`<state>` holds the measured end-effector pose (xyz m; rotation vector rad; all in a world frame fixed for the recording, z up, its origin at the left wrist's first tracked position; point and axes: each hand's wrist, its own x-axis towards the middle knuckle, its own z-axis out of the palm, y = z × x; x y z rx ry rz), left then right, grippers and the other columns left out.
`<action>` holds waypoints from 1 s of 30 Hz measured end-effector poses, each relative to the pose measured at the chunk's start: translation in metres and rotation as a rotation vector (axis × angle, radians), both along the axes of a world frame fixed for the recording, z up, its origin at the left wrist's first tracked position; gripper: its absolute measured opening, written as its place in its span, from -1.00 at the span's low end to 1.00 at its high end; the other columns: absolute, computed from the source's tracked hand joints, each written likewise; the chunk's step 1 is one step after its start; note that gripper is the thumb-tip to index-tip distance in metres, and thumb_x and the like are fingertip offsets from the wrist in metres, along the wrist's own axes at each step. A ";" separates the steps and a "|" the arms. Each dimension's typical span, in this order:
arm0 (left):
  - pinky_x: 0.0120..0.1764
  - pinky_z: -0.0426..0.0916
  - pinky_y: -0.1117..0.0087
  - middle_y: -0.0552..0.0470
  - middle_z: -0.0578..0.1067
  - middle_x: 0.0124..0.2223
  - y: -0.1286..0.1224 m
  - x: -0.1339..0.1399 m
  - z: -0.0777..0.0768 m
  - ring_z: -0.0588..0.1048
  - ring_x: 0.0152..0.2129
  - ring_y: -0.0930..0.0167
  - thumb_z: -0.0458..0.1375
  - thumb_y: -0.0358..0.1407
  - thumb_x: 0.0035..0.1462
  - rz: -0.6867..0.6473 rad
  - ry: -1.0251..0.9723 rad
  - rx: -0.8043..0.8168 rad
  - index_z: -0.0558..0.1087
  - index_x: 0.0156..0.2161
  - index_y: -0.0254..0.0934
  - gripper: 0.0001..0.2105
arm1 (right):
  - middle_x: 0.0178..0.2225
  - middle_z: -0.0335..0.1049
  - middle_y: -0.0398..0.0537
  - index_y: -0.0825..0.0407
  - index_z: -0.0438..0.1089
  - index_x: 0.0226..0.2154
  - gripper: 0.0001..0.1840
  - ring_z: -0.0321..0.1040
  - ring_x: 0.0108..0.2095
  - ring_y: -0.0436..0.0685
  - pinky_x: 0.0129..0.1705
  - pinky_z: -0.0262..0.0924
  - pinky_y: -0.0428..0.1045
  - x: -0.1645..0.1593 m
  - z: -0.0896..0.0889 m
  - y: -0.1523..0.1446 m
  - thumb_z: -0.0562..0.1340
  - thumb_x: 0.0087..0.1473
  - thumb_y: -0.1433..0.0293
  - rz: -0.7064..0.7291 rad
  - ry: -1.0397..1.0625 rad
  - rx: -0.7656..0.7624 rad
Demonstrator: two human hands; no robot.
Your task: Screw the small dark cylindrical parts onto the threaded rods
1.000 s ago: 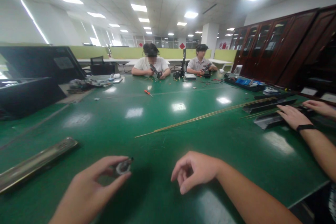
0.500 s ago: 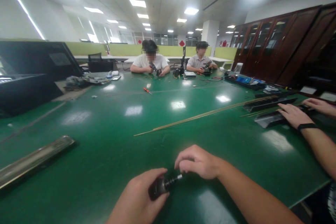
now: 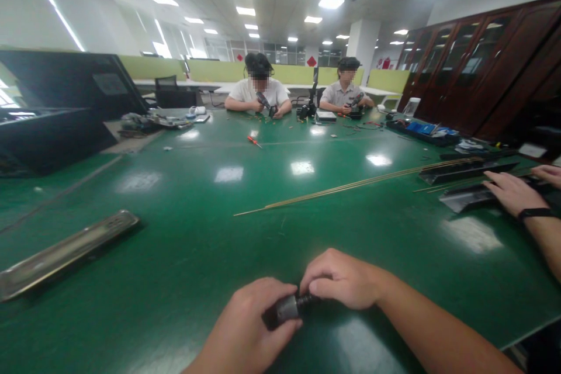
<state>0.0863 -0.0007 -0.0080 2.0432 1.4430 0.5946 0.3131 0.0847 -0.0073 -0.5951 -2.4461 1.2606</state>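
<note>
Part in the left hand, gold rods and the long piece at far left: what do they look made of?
Part: probably metal, dark, with a dull grey sheen on its rounded body; hard plastic can't be ruled out.
Rods: likely brass or brass-coloured metal, judging by their golden tone.
Long piece: perhaps metal, smooth, with bright highlights along its edges.

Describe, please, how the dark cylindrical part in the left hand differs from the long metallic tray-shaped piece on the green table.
The dark cylindrical part is compact; the metallic tray-shaped piece is long and shallow. The left hand grips the part, the right hand at its thinner end, while the piece lies on the green table. Both look metallic.
</note>
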 end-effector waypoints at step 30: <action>-0.15 0.37 0.41 0.12 0.64 -0.19 0.001 0.006 0.009 0.58 -0.24 0.37 0.31 -0.32 0.08 0.091 -0.009 -0.022 0.62 -0.13 -0.07 -0.78 | -0.46 0.46 -0.11 0.08 0.58 -0.31 -0.83 0.31 -0.46 0.01 -0.39 0.09 -0.11 -0.003 -0.005 -0.007 0.29 0.12 0.35 -0.050 -0.071 0.274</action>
